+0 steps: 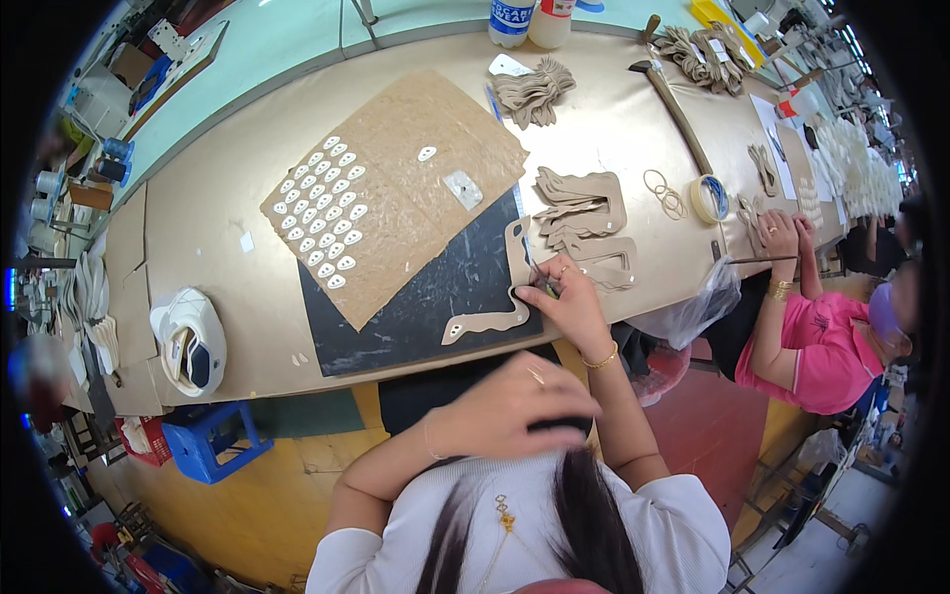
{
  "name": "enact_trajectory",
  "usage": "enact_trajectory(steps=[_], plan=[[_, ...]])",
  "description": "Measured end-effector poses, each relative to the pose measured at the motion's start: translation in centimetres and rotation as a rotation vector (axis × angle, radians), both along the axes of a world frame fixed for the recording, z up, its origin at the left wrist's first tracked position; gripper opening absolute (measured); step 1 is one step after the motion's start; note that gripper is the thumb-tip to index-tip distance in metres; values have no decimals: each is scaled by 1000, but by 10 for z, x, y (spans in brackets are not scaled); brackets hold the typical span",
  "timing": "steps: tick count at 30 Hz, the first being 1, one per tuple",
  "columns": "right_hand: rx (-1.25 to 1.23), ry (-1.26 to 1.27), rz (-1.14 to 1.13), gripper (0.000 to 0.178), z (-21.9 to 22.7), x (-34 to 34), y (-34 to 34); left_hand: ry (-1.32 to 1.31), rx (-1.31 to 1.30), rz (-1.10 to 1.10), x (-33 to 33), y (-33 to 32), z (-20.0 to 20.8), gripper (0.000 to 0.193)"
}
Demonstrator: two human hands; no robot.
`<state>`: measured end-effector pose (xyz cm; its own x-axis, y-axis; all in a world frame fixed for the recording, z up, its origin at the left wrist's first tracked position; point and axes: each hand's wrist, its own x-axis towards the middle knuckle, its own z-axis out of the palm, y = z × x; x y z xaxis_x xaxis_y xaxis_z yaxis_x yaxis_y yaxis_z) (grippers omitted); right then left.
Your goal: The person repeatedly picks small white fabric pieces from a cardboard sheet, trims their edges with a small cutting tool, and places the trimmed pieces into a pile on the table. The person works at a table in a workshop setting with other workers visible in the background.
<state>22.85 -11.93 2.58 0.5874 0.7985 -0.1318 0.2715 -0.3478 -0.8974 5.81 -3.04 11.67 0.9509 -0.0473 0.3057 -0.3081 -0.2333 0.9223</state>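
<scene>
The left hand [520, 404] is nearest the wearer's body, raised in front of the bench [267, 346] edge; its fingers are bent and motion-blurred, and whether it grips anything cannot be told. The right hand [566, 302] is beyond it and to its right, above the bench edge, with thumb and fingers closed on a slender metal tool [534, 265]. The tan cut piece [487, 322], an angular strip with small holes at its ends, lies directly at the right thumb and extends to the left of that hand; the tool is positioned over its upright section. Beneath the piece is a black mat [391, 342]. Well to the left of both hands, a white rounded container [188, 342] sits on the bench. Just to the right of the right hand and farther out, layered tan pieces [584, 203] lie in stacks. Beyond the right hand and to its left, a brown sheet [396, 228] overlaps the mat and carries rows of small white pieces [322, 193]. Farther right are rubber bands [665, 193], a tape roll [709, 199] and a hammer [678, 119]. Farthest ahead of the hands, beyond a tan bundle [534, 91], stand two bottles [529, 24].
</scene>
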Motion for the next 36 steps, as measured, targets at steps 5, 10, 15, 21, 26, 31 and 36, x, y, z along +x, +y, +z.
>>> enact_trajectory(steps=[5, 10, 15, 21, 26, 31, 36], plan=[[-69, 32, 29, 23, 23, 4, 10, 101, 470, 806, -42, 33, -65, 27], [73, 57, -35, 21, 27, 24, 3, 90, 515, 1038, -64, 48, -98, 32], [59, -2, -162, 26, 61, 49, -23, -3, 701, 1096, -57, 46, -104, 36], [-123, -406, -80, 24, 112, 71, -28, -27, 771, 1072, -55, 46, -104, 38], [-205, -398, -20, 26, 133, 59, -16, -14, 795, 1087, -59, 45, -108, 39], [-167, -201, -25, 28, 134, 53, -17, -25, 777, 1100, -58, 47, -106, 39], [-268, -187, -64, 28, 79, 102, -43, -7, 759, 1094, -57, 46, -107, 38]])
